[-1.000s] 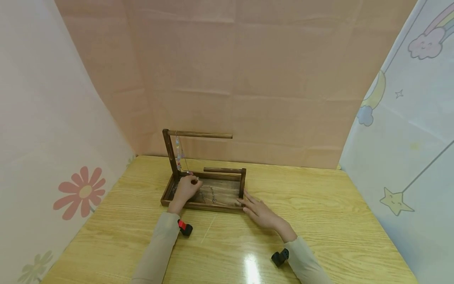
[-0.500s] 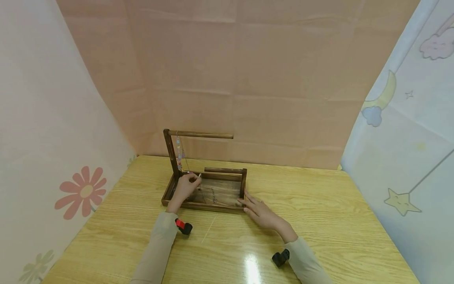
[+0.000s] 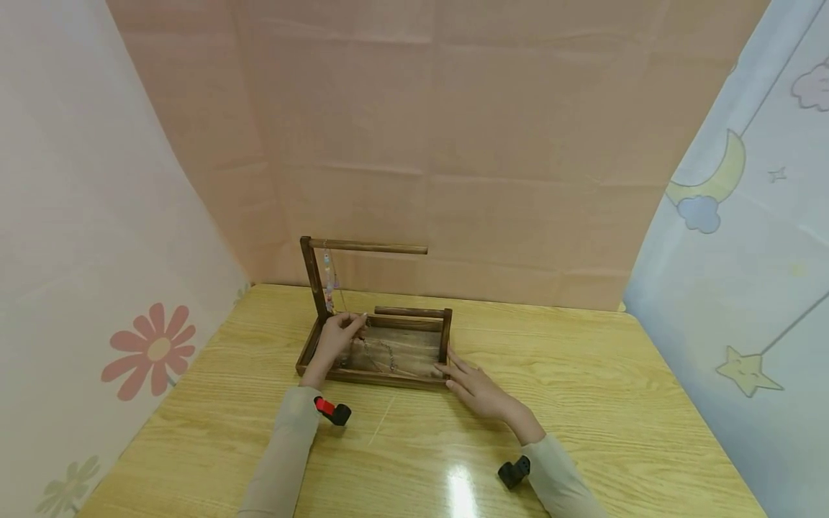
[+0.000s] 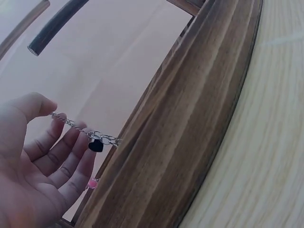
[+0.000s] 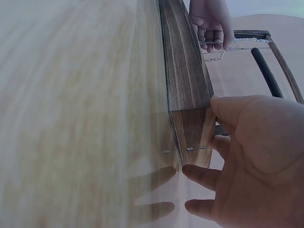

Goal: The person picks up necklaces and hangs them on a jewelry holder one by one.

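Observation:
In the head view my left hand (image 3: 333,340) is over the left part of a dark wooden jewelry tray (image 3: 382,376). Its thumb and index finger pinch the end of a silver chain (image 4: 71,124), its other fingers loosely bent beneath. A black heart-shaped charm (image 4: 96,145) hangs from this chain, which runs down behind the tray's front wall. My right hand (image 3: 481,394) rests at the tray's right end, fingers fairly straight; in the right wrist view its thumb (image 5: 230,107) touches the front corner. Another length of chain (image 3: 391,356) lies on the tray floor, perhaps joined to the held one.
From the tray's left post (image 3: 312,277) a high bar (image 3: 372,247) runs right, with a beaded strand (image 3: 328,277) and a thin chain hanging on it. A lower bar (image 3: 411,312) extends left from the right post. The wooden table (image 3: 570,381) surrounds the tray.
My left hand has shifted slightly back and up, still pinching the chain, and its wrist has moved a little left. My right hand stays at the tray's end.

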Available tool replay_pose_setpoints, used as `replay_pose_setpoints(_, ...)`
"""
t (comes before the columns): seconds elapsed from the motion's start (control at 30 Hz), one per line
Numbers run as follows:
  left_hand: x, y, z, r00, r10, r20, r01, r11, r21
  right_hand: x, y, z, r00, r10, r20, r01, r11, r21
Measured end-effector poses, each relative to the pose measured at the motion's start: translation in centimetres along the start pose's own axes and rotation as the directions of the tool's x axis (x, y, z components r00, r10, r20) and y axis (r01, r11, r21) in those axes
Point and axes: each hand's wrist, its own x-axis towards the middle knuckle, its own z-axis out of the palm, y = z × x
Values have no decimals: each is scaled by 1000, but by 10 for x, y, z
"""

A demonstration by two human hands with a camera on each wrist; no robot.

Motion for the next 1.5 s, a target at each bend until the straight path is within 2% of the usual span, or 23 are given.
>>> replay_pose_setpoints(0.4, 1, 5, 0, 999, -26, 36, 30, 990, -141, -2, 2, -2, 1000, 17, 19, -17, 1000, -3)
replay_pose_setpoints(0.7, -2, 13, 0, 998, -29, 47, 36, 984, -172, -5, 1, -1, 1000, -6, -6, 6, 1000, -9)
replay_pose_setpoints(0.93, -4, 25, -1, 994, -36, 104, 60, 970, -238, -5, -2, -2, 1000, 13, 8, -13, 1000, 14)
replay_pose_setpoints(1.13, -12, 42, -4, 992, -17, 129, 43, 978, -205, -3, -1, -1, 1000, 18, 23, -19, 1000, 16)
replay_pose_setpoints(1.3, -9, 38, -2, 994, -12, 112, 35, 976, -213, -2, 0, -1, 999, 27, 31, -27, 999, 17)
replay_pose_setpoints(1.5, -5, 33, 2, 996, 35, 80, -19, 981, -193, -1, -1, -2, 999, 19, 29, -19, 1000, 16)
